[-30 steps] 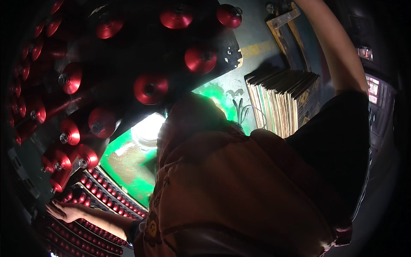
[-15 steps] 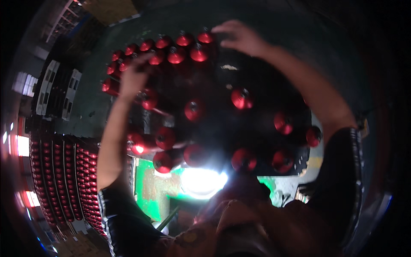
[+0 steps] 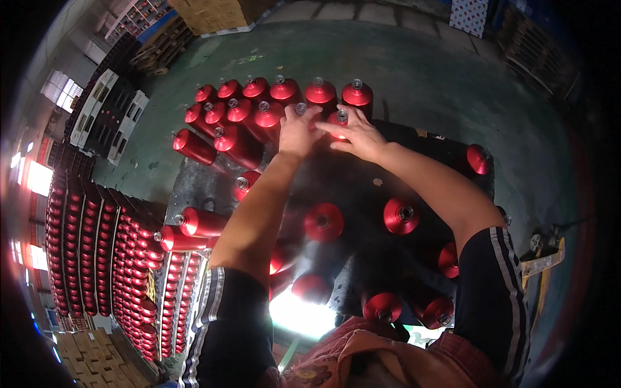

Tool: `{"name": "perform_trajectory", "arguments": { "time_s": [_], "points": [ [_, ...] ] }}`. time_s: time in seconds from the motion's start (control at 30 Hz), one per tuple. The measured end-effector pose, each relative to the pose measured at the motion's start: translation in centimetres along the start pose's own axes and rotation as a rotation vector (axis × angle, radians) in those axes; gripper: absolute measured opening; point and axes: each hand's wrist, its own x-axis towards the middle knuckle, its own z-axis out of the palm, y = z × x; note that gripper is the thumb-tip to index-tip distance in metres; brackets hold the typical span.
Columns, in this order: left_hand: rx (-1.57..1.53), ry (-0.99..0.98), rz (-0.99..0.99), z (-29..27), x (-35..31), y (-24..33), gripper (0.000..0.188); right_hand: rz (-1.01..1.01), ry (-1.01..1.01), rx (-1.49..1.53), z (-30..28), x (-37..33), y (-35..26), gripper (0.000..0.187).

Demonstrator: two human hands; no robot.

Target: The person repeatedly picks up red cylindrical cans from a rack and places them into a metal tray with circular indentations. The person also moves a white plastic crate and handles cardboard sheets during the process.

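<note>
Several glossy red bottles with clear necks stand close together in rows at the far side of a dark table (image 3: 362, 194). My left hand (image 3: 297, 134) has its fingers closed round the upper part of a red bottle (image 3: 301, 108) in the nearer row. Just right of it, my right hand (image 3: 361, 137) curls round the shoulder of another red bottle (image 3: 341, 118); the fingers hide much of both bottles. Behind my hands stand two more bottles, one at the row's right end (image 3: 358, 97). Between my forearms stands a single bottle (image 3: 323, 222).
Other bottles are spread over the table, some lying at its left edge (image 3: 197, 223). Tall stacks of red bottles (image 3: 132, 271) rise at the left. Cartons (image 3: 213, 14) and wooden pallets (image 3: 165, 52) stand on the green floor beyond; a yellow-handled cart (image 3: 543, 262) is at right.
My hands have come together, the left moving right and the right moving inward from the row's end. Both now close round bottles side by side. The view has shifted and sharpened.
</note>
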Motion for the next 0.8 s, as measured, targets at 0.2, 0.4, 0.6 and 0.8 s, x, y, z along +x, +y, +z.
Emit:
{"name": "perform_trajectory", "arguments": {
  "time_s": [0.2, 0.4, 0.6, 0.8],
  "points": [
    [0.043, 0.001, 0.009, -3.1, -1.3, 1.2, 0.062, 0.015, 0.035, 0.063, 0.5, -0.3, 0.9, 0.049],
    [-0.082, 0.237, 0.098, -15.6, -8.2, 3.7, 0.060, 0.047, 0.326, 0.246, -5.7, -2.5, -1.4, 0.048],
    [-0.868, 0.675, -0.121, -28.8, -25.1, 4.2, 0.060, 0.076, 0.518, 0.873, -15.2, -6.0, -10.9, 0.039],
    [-1.766, 0.810, -0.437, -27.5, -44.5, 1.8, 0.049, 0.293, 0.103, 1.923, -13.1, -11.5, -26.4, 0.049]
  ]
}}
